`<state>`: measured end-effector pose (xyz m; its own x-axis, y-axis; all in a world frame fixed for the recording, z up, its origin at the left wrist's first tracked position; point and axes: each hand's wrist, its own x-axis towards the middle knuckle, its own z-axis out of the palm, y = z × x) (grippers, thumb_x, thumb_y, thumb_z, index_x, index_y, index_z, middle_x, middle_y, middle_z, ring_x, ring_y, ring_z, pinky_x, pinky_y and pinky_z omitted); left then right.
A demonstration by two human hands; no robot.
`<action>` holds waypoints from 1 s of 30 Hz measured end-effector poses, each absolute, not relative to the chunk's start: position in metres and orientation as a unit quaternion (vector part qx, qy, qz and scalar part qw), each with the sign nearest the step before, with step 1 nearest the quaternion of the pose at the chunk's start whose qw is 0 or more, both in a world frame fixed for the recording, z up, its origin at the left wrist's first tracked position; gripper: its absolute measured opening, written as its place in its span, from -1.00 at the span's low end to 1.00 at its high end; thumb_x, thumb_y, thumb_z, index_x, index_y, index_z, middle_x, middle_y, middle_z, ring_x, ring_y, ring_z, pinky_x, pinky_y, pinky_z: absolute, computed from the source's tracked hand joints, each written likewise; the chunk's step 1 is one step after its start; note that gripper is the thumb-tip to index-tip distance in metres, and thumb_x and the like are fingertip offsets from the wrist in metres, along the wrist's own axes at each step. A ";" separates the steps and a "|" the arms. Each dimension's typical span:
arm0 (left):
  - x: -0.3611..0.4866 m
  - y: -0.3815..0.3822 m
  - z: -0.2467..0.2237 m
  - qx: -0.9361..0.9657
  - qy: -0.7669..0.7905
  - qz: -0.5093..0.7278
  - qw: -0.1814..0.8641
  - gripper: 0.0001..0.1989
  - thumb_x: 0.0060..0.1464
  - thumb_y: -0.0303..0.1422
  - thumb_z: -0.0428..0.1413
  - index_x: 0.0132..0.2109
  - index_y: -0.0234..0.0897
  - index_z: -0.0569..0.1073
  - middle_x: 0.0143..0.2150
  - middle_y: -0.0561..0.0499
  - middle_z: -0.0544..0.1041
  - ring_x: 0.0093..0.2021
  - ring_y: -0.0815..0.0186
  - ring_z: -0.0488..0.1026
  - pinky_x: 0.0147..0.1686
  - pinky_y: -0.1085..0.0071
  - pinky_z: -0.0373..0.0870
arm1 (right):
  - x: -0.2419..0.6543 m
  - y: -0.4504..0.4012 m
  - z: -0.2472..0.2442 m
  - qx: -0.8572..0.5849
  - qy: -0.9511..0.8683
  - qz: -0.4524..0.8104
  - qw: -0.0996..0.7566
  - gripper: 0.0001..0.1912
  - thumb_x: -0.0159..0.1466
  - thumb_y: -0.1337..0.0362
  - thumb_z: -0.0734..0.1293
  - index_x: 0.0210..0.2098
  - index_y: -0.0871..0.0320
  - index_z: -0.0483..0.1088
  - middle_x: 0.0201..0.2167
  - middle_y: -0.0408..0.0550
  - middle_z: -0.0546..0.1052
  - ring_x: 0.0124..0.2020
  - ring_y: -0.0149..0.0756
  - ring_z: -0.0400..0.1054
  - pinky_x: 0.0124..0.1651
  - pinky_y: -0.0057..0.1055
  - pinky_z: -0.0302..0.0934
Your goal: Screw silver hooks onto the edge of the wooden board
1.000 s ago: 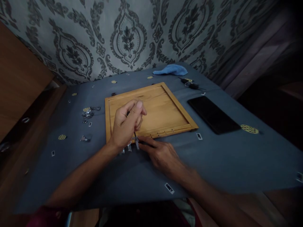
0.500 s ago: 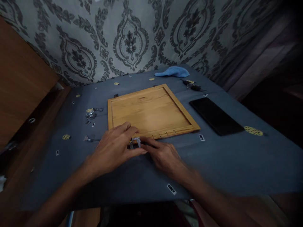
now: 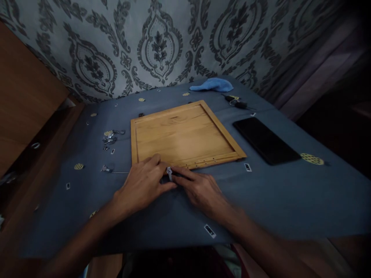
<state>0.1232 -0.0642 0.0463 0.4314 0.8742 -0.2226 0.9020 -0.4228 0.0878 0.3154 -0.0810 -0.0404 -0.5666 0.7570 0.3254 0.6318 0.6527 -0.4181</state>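
A shallow wooden tray-like panel (image 3: 182, 131) with a raised rim lies flat on the cloth. Small dark holes dot its front rim. At that front edge, between my two hands, is a small shiny metal fitting (image 3: 169, 173), mostly covered by fingers. My left hand (image 3: 146, 179) is closed round its left side, fingers over the rim and thumb stretched below. From the other side, the fingertips of my right hand (image 3: 199, 189) pinch against the fitting. Several metal fittings (image 3: 110, 138) lie left of the panel, and a thin metal rod with a head (image 3: 108, 168) lies nearer me.
A black phone (image 3: 266, 141) lies to the right of the panel. Behind it are keys (image 3: 237, 103) and a blue cloth (image 3: 213, 84). The blue patterned tablecloth (image 3: 261, 208) meets a patterned wall (image 3: 116, 46) at the back. Brown wooden furniture (image 3: 26, 96) stands at left.
The metal fitting shows less now; its left arm has gone behind my left fingers. My left hand has shifted slightly, while the right stays nearly in place. The view has moved a little.
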 end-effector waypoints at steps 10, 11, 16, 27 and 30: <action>0.122 -0.060 0.045 0.841 0.522 -0.065 0.126 -0.68 0.28 -0.14 0.23 0.05 -0.23 0.57 -0.01 -0.09 0.53 -0.04 0.06 0.57 -0.14 0.25 0.45 | 0.316 -0.082 -0.041 -0.403 -0.872 0.136 0.241 -0.46 0.29 0.60 0.28 0.14 0.03 0.55 0.20 0.02 0.57 -0.02 -0.17 0.62 -0.05 -0.35 0.54; 0.122 -0.059 0.044 0.841 0.521 -0.064 0.128 -0.69 0.28 -0.15 0.24 0.04 -0.23 0.57 -0.02 -0.09 0.53 -0.05 0.07 0.57 -0.14 0.25 0.44 | 0.316 -0.082 -0.041 -0.404 -0.872 0.132 0.242 -0.45 0.29 0.60 0.28 0.15 0.02 0.55 0.20 0.01 0.57 -0.02 -0.18 0.62 -0.04 -0.36 0.53; 0.122 -0.059 0.044 0.841 0.521 -0.063 0.132 -0.69 0.28 -0.15 0.23 0.03 -0.24 0.56 -0.04 -0.08 0.53 -0.07 0.07 0.57 -0.17 0.25 0.43 | 0.316 -0.082 -0.042 -0.393 -0.871 0.121 0.268 -0.51 0.31 0.58 0.28 0.12 0.07 0.56 0.19 0.06 0.58 0.05 -0.15 0.59 -0.01 -0.33 0.52; 0.108 -0.057 0.062 0.851 0.507 0.093 0.098 -0.65 0.17 -0.13 0.33 -0.04 -0.27 0.53 -0.16 -0.05 0.56 -0.23 0.17 0.52 -0.31 0.34 0.32 | 0.317 -0.082 -0.040 -0.394 -0.879 0.108 0.246 -0.45 0.24 0.63 0.31 0.12 0.06 0.56 0.18 0.03 0.59 -0.07 -0.14 0.63 -0.14 -0.34 0.55; 0.108 -0.060 0.089 0.805 0.461 0.337 0.162 -0.80 0.31 -0.17 0.19 -0.21 -0.19 0.55 -0.43 0.10 0.44 -0.45 0.34 0.34 -0.42 0.39 0.18 | 0.317 -0.081 -0.040 -0.390 -0.882 0.104 0.244 -0.42 0.21 0.64 0.29 0.12 0.07 0.56 0.19 0.03 0.59 -0.09 -0.15 0.63 -0.17 -0.34 0.55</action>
<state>0.1083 -0.0602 0.0892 0.3476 0.8510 0.3937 0.6321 -0.5228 0.5720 0.3174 -0.0814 -0.0401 -0.5767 0.7386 0.3491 0.6372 0.6741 -0.3736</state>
